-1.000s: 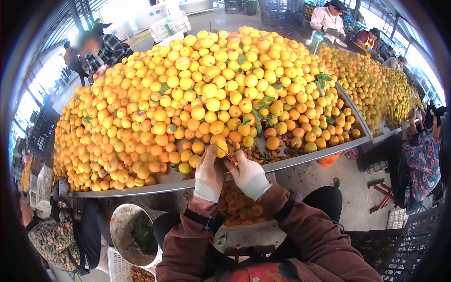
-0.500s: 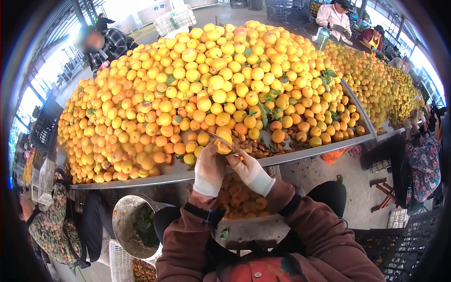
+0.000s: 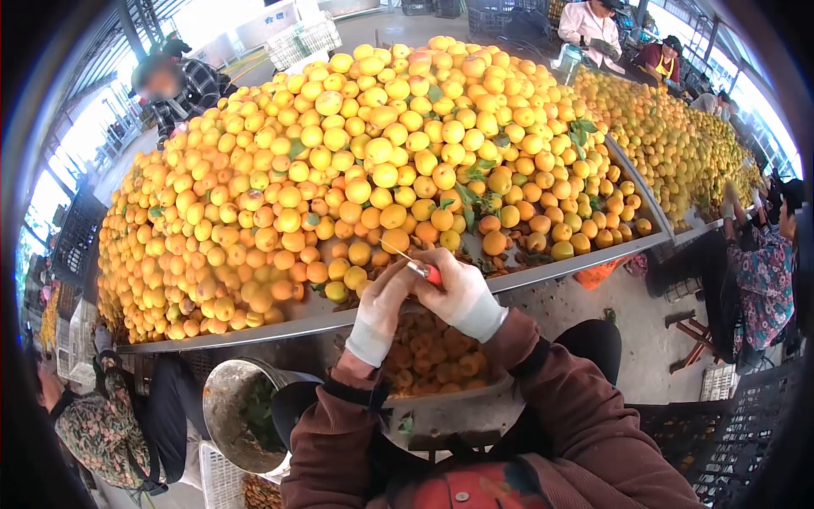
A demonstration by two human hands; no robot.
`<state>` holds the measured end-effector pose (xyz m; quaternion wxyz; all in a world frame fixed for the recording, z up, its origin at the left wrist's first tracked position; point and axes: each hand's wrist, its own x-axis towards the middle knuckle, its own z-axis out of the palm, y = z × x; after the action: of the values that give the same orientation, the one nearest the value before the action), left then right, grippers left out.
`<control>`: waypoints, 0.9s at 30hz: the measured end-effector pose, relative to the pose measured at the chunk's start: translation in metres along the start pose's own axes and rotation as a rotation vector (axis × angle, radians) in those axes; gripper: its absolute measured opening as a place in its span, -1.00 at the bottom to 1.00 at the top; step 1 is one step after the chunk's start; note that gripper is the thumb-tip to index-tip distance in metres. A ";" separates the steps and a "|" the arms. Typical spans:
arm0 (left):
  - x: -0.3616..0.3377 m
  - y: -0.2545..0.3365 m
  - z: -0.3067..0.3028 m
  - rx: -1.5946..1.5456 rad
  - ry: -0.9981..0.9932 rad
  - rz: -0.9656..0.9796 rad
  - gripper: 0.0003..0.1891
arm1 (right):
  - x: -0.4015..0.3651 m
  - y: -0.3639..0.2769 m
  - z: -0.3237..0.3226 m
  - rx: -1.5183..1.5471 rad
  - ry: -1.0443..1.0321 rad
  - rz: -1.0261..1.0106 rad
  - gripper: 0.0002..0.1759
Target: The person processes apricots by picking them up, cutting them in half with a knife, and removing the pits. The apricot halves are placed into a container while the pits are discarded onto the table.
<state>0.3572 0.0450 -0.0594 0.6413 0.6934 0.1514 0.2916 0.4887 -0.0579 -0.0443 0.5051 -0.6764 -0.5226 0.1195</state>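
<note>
A large heap of yellow-orange fruit (image 3: pixel 373 153) with a few green leaves lies on a metal-edged table. Both hands wear whitish gloves and meet above the table's front rim (image 3: pixel 560 267). My right hand (image 3: pixel 458 293) is wrapped round a small tool with a red handle (image 3: pixel 433 275) and a thin tip pointing up and left. My left hand (image 3: pixel 384 310) is closed beside it, fingers touching the tool's near end; what it holds, if anything, is hidden. Below the hands, a container of orange fruit pieces (image 3: pixel 437 352) stands under the rim.
A bucket with green leaves (image 3: pixel 242 411) stands at the lower left, beside a white basket (image 3: pixel 219 475). A black crate (image 3: pixel 729 433) is at the lower right. Co-workers sit at both sides; others stand behind the heap. A second fruit pile (image 3: pixel 670 136) lies at the right.
The fruit that was between my hands is no longer visible there. The red handle now shows in my right hand, and my hands are closer together. The view has shifted slightly.
</note>
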 end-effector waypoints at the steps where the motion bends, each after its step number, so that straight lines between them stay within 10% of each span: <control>1: 0.000 0.002 0.000 0.000 0.000 0.000 -0.63 | -0.003 0.003 0.004 -0.001 0.040 0.025 -0.51; 3: -0.001 0.009 0.001 -0.065 0.040 -0.297 -0.58 | -0.005 0.007 0.010 0.000 0.082 0.055 -0.60; 9: -0.010 0.011 0.008 -0.303 -0.003 -0.159 -0.54 | 0.005 -0.001 -0.005 0.914 0.161 0.765 -0.85; 15: -0.008 0.014 -0.006 -0.416 0.009 -0.194 -0.62 | -0.001 0.016 -0.015 1.173 0.265 0.561 -0.81; 21: -0.003 0.019 0.000 -0.668 0.203 -0.156 -0.67 | -0.014 0.029 -0.021 0.002 -0.083 0.546 -0.54; 27: -0.003 0.002 0.024 -0.592 0.207 -0.089 -0.66 | -0.009 0.016 0.005 0.653 0.105 0.349 -0.54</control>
<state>0.3689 0.0241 -0.0582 0.8085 0.4362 0.1545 0.3635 0.4905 -0.0620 -0.0627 0.6924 -0.5636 -0.3071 0.3294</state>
